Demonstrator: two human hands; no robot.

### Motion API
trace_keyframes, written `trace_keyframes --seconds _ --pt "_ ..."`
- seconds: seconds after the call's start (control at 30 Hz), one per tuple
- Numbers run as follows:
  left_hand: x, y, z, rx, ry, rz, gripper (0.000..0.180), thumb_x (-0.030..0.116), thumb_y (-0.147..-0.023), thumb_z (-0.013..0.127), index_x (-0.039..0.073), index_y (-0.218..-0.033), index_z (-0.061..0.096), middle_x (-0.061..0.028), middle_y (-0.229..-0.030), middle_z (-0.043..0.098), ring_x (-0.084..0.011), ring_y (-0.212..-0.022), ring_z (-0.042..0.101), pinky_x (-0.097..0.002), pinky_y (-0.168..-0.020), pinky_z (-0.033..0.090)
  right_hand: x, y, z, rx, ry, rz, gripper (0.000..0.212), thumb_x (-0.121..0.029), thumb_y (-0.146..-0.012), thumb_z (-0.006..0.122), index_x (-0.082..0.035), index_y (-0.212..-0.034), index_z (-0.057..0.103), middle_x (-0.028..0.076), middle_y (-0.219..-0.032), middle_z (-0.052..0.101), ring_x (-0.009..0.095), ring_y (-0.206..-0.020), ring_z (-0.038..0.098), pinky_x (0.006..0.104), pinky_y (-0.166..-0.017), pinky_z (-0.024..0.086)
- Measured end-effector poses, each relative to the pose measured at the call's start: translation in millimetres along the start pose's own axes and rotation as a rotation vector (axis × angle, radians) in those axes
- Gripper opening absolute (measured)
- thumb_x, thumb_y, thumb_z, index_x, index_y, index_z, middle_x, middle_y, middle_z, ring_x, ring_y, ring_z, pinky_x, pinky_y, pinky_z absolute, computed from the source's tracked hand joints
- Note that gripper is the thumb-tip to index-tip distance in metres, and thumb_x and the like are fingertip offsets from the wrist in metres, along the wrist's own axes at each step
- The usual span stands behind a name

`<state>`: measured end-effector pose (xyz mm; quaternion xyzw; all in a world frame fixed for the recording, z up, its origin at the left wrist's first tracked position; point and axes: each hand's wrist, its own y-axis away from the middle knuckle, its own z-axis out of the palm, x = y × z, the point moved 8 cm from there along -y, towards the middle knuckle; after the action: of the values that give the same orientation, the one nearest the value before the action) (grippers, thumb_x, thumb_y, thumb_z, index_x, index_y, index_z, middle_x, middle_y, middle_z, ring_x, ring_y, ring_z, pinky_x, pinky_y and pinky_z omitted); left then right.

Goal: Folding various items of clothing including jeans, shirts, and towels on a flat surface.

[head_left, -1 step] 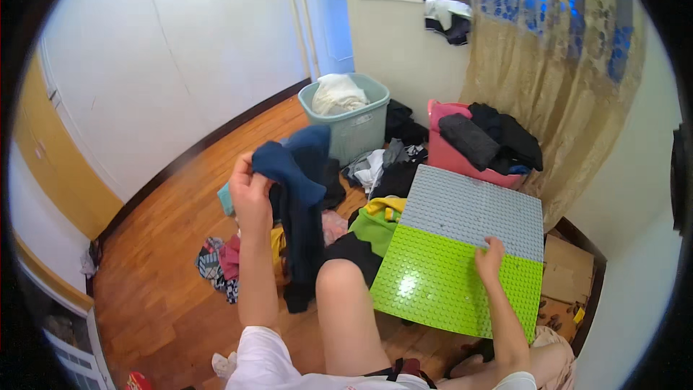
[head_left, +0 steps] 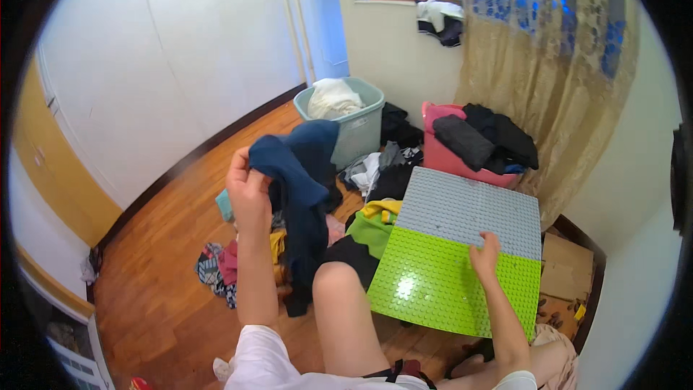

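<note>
Raised at the left of centre, my left hand (head_left: 247,186) is closed on the upper edge of a dark navy garment (head_left: 307,180). The cloth hangs down in folds toward the floor; its exact kind cannot be made out. My right hand (head_left: 486,254) rests over a low table (head_left: 426,274) topped with studded building plates, one half lime green and the other grey. Its fingers look loosely apart, and nothing shows in them. Below the hanging garment lies a pile of clothes, including a green and yellow piece (head_left: 375,227) and a black one (head_left: 354,256).
A pale green tub (head_left: 361,130) holding white cloth stands beyond the pile. To its right, a pink basket (head_left: 462,155) overflows with dark clothes. Patterned and red clothes (head_left: 216,271) lie on the wooden floor at left. Cardboard (head_left: 567,267) sits by the right wall.
The navy garment has spread slightly, its upper part swinging right and away from my left hand. My right hand stays in place on the table, and the view has shifted a little.
</note>
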<state>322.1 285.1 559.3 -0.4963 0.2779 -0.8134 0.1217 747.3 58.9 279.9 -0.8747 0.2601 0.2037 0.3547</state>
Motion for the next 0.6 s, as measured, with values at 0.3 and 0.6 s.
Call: trace_keyframes --seconds 0.3,0.6 --pt "22.1 26.0 175.0 -0.583 0.493 -0.121 0.017 0.009 -0.081 0.052 0.002 -0.097 0.050 -0.0089 -0.102 0.052 -0.0158 -0.098 0.050 -0.0277 -0.087 0.040 -183.5 -70.4 -31.9 -0.447 -1.414 0.205 0.061 -0.029 -0.078 0.067 -0.002 -0.126 0.040 0.008 -0.122 0.047 0.021 -0.112 0.045 0.0325 -0.095 0.035" --pt "-142.0 179.6 183.9 -0.963 -0.080 -0.759 0.020 0.019 -0.087 0.054 0.006 -0.102 0.055 -0.0038 -0.106 0.056 -0.0118 -0.096 0.053 -0.0266 -0.083 0.042 -63.7 -51.3 -94.8 -0.172 -1.540 0.580 0.029 -0.019 -0.080 0.065 -0.002 -0.101 0.057 0.006 -0.090 0.062 0.016 -0.080 0.059 0.0294 -0.073 0.048"
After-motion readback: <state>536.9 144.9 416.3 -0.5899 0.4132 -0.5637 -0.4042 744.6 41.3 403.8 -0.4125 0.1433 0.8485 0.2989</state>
